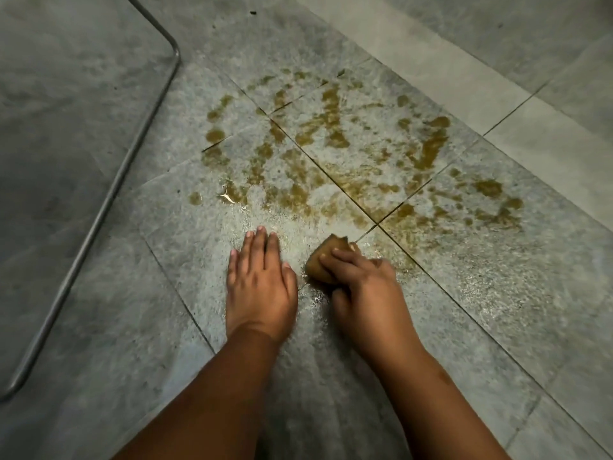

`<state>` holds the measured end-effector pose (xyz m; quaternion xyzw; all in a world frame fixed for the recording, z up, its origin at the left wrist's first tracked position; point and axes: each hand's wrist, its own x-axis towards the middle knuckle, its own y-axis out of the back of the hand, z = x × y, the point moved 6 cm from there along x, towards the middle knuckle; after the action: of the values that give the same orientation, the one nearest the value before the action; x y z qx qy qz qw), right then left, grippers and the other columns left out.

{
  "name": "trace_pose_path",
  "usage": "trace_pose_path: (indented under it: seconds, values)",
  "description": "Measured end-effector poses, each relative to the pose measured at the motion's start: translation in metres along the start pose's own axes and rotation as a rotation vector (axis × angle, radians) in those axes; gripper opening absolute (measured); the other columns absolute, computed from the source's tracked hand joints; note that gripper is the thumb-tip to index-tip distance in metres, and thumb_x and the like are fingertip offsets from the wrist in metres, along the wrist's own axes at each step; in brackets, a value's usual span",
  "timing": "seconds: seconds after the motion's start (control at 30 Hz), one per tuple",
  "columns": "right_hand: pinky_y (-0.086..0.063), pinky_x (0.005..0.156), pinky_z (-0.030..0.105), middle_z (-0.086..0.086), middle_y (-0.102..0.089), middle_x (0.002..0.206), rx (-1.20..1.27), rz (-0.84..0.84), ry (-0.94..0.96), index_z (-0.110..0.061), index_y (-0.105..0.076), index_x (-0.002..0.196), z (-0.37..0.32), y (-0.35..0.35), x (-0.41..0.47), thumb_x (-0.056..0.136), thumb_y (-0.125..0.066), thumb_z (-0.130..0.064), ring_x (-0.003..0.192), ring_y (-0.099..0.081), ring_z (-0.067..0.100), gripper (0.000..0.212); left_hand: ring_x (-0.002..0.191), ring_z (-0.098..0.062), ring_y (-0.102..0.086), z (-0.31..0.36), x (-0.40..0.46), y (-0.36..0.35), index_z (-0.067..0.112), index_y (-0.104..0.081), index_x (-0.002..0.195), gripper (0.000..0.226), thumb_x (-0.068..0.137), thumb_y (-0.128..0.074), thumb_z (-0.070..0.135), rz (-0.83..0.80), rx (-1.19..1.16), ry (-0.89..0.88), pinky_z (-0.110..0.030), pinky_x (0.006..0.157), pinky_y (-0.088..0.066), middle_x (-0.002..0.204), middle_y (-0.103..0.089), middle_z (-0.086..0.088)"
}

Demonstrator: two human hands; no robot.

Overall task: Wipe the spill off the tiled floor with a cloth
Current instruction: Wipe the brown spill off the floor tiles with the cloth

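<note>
Now right hand [363, 287] grips cloth [326, 260], long axis toward spill [348, 154].

Brown-soaked cloth [326, 260] beside smeared spill [348, 161]

Two bare forearms come into view from the near edge, one on the left and one on the right, each uncovered from the frame's edge to the wrist. No sleeve, glove, watch, ring or band shows on either. The left hand [262, 280] has short, plain, unpainted nails, visible on the fingertips and thumb. The right hand [368, 287] is slightly blurred; one short, plain nail can be made out. A small darker mark sits on the right forearm.
</note>
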<state>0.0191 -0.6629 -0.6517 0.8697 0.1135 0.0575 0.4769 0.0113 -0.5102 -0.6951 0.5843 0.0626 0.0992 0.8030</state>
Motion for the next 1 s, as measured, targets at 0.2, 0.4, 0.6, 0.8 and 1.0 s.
trace_pose_path:
  seconds: [0.2, 0.4, 0.6, 0.8, 1.0]
  values:
    - [-0.035, 0.097, 0.040, -0.005, -0.043, 0.148, -0.073, 0.064, -0.058, -0.034, -0.051, 0.137, -0.005, -0.008, 0.079, 0.091, -0.051, -0.024, 0.116, -0.038, 0.032, 0.047, 0.148, -0.018, -0.015, -0.001, 0.002, -0.001, 0.016, -0.034, 0.148, 0.058, 0.095, -0.023, 0.036, 0.013, 0.011, 0.016, -0.035, 0.120, -0.002, 0.158, -0.027, -0.004]
    - [-0.043, 0.084, 0.039, -0.006, -0.055, 0.138, -0.046, 0.022, -0.021, -0.034, -0.063, 0.124, 0.000, -0.015, 0.038, 0.082, -0.062, -0.014, 0.098, -0.041, 0.026, 0.047, 0.148, -0.017, -0.012, -0.001, 0.003, -0.001, 0.016, -0.033, 0.149, 0.058, 0.095, -0.022, 0.035, -0.006, 0.003, 0.019, -0.036, 0.121, -0.002, 0.159, -0.024, -0.004]
    - [-0.035, 0.081, 0.033, -0.007, -0.061, 0.130, 0.015, -0.005, 0.011, -0.036, -0.067, 0.117, -0.005, 0.006, 0.016, 0.075, -0.063, -0.016, 0.097, -0.051, 0.029, 0.046, 0.148, -0.016, -0.011, -0.001, 0.002, 0.001, 0.016, -0.033, 0.148, 0.057, 0.096, -0.021, 0.035, -0.003, -0.023, 0.019, -0.038, 0.121, -0.004, 0.159, -0.024, -0.003]
    - [-0.038, 0.093, 0.040, -0.006, -0.050, 0.142, -0.060, 0.017, -0.026, -0.033, -0.060, 0.129, -0.011, -0.019, 0.066, 0.082, -0.062, -0.016, 0.110, -0.041, 0.029, 0.049, 0.148, -0.016, -0.013, -0.002, 0.002, -0.001, 0.017, -0.035, 0.147, 0.058, 0.094, -0.022, 0.034, 0.003, -0.014, 0.031, -0.038, 0.121, -0.005, 0.158, -0.026, -0.003]
    - [-0.043, 0.081, 0.040, -0.010, -0.061, 0.129, -0.057, -0.134, 0.051, -0.037, -0.069, 0.112, -0.008, -0.011, 0.009, 0.075, -0.066, -0.016, 0.095, -0.045, 0.025, 0.043, 0.148, -0.015, -0.010, 0.000, 0.001, 0.002, 0.017, -0.033, 0.148, 0.058, 0.096, -0.018, 0.035, 0.012, -0.034, 0.024, -0.035, 0.120, -0.001, 0.159, -0.024, -0.002]
